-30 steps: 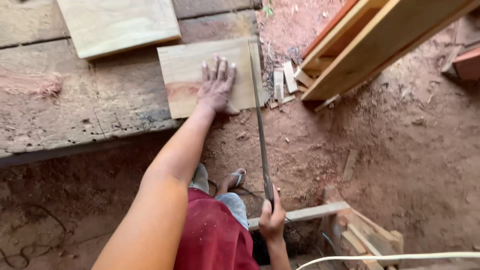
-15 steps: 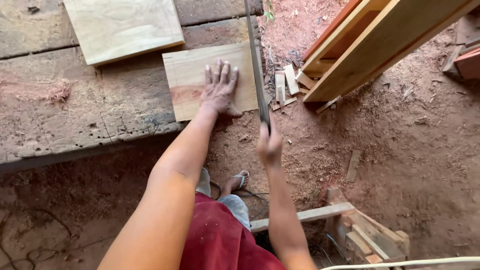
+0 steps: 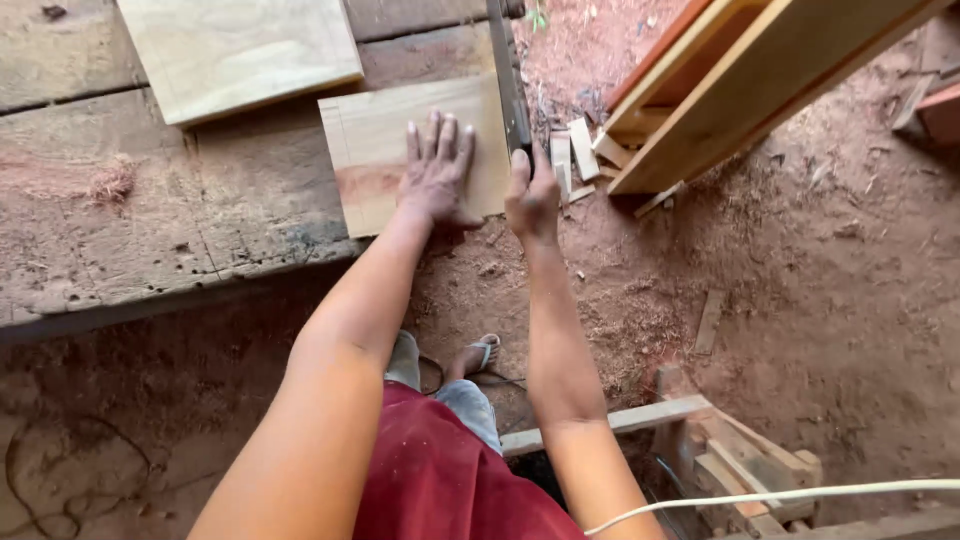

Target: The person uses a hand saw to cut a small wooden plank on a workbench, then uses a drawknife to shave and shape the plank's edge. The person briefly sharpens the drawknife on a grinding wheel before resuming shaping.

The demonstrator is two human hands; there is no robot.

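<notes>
My left hand [image 3: 436,178] lies flat, fingers spread, on the small board [image 3: 375,150]. My right hand [image 3: 531,198] is clenched round the saw [image 3: 507,80] handle at the board's right edge.

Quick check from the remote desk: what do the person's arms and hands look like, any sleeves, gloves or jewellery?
Both arms are bare along all that shows, with no sleeves in view. The left hand and right hand wear no gloves, and no rings, watch or bands are visible. The fingers look dusty. Lower down, a dark red garment speckled with pale dust shows.
</notes>
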